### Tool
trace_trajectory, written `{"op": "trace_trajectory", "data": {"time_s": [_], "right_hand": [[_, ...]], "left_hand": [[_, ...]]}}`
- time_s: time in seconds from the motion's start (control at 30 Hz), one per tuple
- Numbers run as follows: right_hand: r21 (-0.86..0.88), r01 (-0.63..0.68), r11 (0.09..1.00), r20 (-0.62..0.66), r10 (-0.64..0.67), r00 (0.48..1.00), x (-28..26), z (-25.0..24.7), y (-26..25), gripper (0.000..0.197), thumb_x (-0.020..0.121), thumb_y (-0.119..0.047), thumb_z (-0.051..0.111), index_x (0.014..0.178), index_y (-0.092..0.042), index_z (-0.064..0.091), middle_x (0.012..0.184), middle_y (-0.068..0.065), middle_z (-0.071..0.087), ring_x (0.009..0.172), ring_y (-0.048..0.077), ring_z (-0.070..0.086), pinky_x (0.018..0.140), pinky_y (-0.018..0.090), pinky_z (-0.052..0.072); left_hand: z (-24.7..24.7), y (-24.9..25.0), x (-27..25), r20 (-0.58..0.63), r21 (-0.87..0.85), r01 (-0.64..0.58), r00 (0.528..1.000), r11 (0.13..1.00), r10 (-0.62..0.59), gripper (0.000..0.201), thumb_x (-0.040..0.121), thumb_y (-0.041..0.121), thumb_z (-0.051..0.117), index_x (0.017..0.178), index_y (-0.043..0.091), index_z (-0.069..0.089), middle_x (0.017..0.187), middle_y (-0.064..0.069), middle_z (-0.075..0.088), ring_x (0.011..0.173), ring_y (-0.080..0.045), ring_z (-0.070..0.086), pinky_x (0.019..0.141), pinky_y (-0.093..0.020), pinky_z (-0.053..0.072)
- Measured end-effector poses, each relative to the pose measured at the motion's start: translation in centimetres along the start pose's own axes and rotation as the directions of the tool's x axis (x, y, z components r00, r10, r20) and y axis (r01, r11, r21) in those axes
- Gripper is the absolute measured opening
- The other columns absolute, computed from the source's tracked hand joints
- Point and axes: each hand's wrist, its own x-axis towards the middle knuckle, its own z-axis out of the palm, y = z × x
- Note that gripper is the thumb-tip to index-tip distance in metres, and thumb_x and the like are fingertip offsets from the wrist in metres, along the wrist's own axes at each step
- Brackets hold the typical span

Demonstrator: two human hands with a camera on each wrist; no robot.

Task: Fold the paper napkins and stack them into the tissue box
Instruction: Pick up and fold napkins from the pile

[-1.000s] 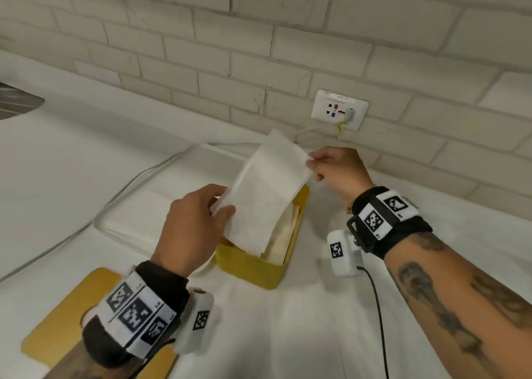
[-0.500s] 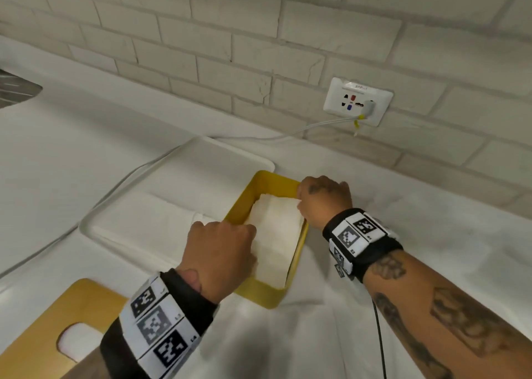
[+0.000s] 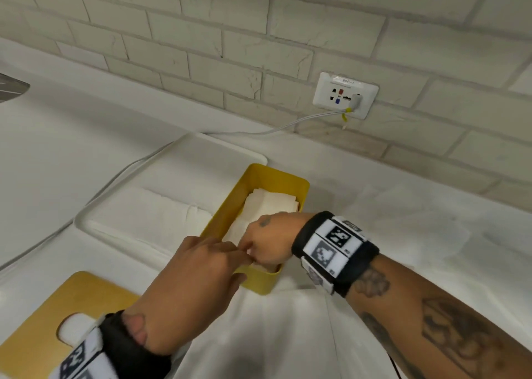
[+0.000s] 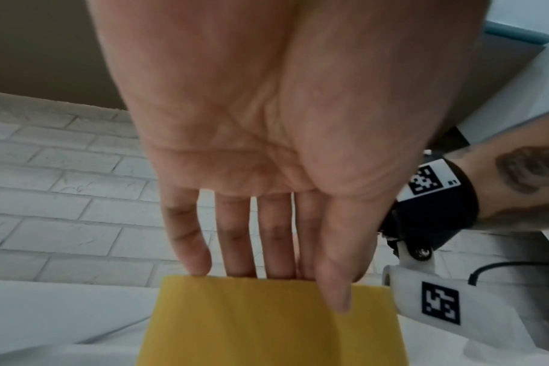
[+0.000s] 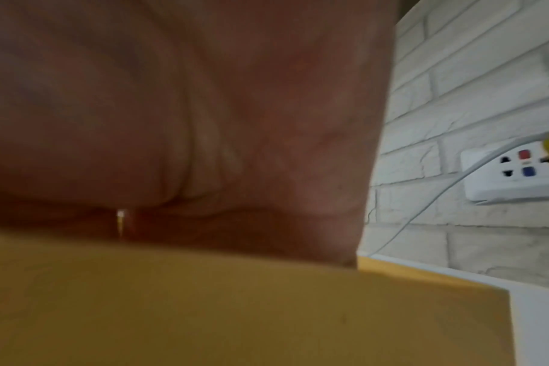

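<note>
Surface: white counter under both hands, brick wall beyond them.
Lid: yellow lid with a cut-out, beside the left wrist, nearest of all.
Left hand: left hand at the box's near end — fingers straight and relaxed, tips over the rim, gripping nothing, as the left wrist view shows.
Right hand: right hand dips into the box from its own side, fingertips down on the paper; whether they pinch it or only press I cannot tell.
Box: yellow box just ahead of the hands.
Napkins: folded napkins lie stacked inside the box, beyond the right knuckles.
Spare: unfolded napkins on the white tray, past the left hand.
Handling: likely very light, soft, easily creased or torn — best taken by a corner or edge, then flattened with open fingers.
Far: socket and cable on the wall.
</note>
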Motion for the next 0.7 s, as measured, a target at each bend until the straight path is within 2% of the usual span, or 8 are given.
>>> {"op": "trace_trajectory", "data": {"time_s": [0.07, 0.2, 0.3, 0.33, 0.4, 0.47, 0.57, 0.7], "right_hand": [[-0.050, -0.020, 0.999, 0.070, 0.024, 0.997, 0.6, -0.1, -0.5, 0.035, 0.103, -0.013, 0.043, 0.128, -0.016, 0.067, 0.115, 0.004, 0.064, 0.092, 0.020, 0.050, 0.066, 0.025, 0.037], [-0.069, -0.033, 0.997, 0.053, 0.036, 0.998, 0.6, -0.5, -0.7, 0.036, 0.102, -0.010, 0.042, 0.129, -0.014, 0.066, 0.107, 0.002, 0.059, 0.096, 0.021, 0.052, 0.067, 0.026, 0.042], [0.138, -0.031, 0.990, -0.187, 0.056, 0.981, -1.8, -0.5, 0.6, 0.042, 0.103, -0.012, 0.040, 0.137, -0.024, 0.060, 0.142, 0.001, 0.054, 0.128, 0.021, 0.051, 0.105, 0.031, 0.043], [0.248, 0.000, 0.969, -0.297, 0.076, 0.952, -3.3, -0.2, 1.2, 0.041, 0.102, -0.012, 0.042, 0.135, -0.025, 0.062, 0.143, -0.002, 0.055, 0.131, 0.015, 0.050, 0.107, 0.026, 0.040], [0.415, 0.079, 0.906, -0.473, 0.141, 0.870, -6.9, 1.2, 2.6, 0.034, 0.102, -0.015, 0.048, 0.126, -0.027, 0.068, 0.129, -0.012, 0.064, 0.118, 0.001, 0.055, 0.097, 0.013, 0.040], [0.529, 0.077, 0.845, -0.541, 0.266, 0.798, -10.9, 3.8, 3.9, 0.025, 0.101, -0.023, 0.055, 0.116, -0.033, 0.071, 0.118, -0.018, 0.068, 0.103, -0.003, 0.061, 0.088, 0.010, 0.043], [0.653, -0.073, 0.754, -0.451, 0.464, 0.763, -16.0, 9.7, 4.8, 0.017, 0.098, -0.034, 0.060, 0.109, -0.037, 0.072, 0.110, -0.019, 0.069, 0.097, -0.005, 0.063, 0.084, 0.014, 0.045], [0.797, -0.226, 0.561, -0.250, 0.646, 0.722, -19.8, 18.0, 3.2, 0.010, 0.094, -0.036, 0.065, 0.100, -0.035, 0.074, 0.096, -0.018, 0.069, 0.089, -0.004, 0.063, 0.075, 0.014, 0.044]], "left_hand": [[0.4, 0.0, -0.2, -0.026, -0.013, 0.014, 1.000, 1.000, -0.014, 0.035, 0.068, 0.023, 0.094, 0.095, 0.036, 0.076, 0.079, 0.018, 0.070, 0.071, -0.012, 0.067, 0.065, -0.036, 0.057], [1.0, -0.4, -0.6, -0.058, -0.058, 0.020, 0.998, 0.998, -0.024, 0.033, 0.078, 0.016, 0.087, 0.105, 0.033, 0.077, 0.089, 0.016, 0.073, 0.078, -0.015, 0.069, 0.072, -0.038, 0.057], [0.6, -0.4, -0.8, -0.103, -0.097, -0.018, 0.995, 0.995, 0.008, 0.021, 0.087, 0.020, 0.077, 0.107, 0.025, 0.078, 0.098, 0.009, 0.076, 0.082, -0.021, 0.072, 0.071, -0.042, 0.059], [0.4, 0.1, -0.8, -0.138, -0.112, -0.041, 0.990, 0.993, 0.026, 0.020, 0.089, 0.023, 0.071, 0.107, 0.021, 0.078, 0.101, 0.006, 0.076, 0.085, -0.022, 0.072, 0.071, -0.041, 0.060], [0.3, 1.6, -1.4, -0.232, -0.198, -0.107, 0.971, 0.974, 0.059, 0.025, 0.090, 0.028, 0.063, 0.107, 0.018, 0.078, 0.107, 0.004, 0.075, 0.095, -0.016, 0.068, 0.081, -0.033, 0.056], [0.4, 3.7, -2.4, -0.240, -0.316, -0.152, 0.968, 0.937, 0.075, 0.023, 0.094, 0.029, 0.063, 0.107, 0.019, 0.078, 0.107, 0.007, 0.074, 0.096, -0.003, 0.063, 0.085, -0.014, 0.047], [1.6, 6.5, -3.6, -0.020, -0.399, -0.083, 0.996, 0.913, 0.082, 0.021, 0.098, 0.038, 0.066, 0.113, 0.027, 0.076, 0.110, 0.013, 0.073, 0.094, 0.015, 0.056, 0.081, 0.003, 0.035], [3.5, 7.9, -4.4, 0.281, -0.282, 0.053, 0.959, 0.958, 0.029, 0.042, 0.097, 0.053, 0.059, 0.137, 0.039, 0.058, 0.132, 0.021, 0.060, 0.120, -0.002, 0.055, 0.095, -0.015, 0.041]]}}
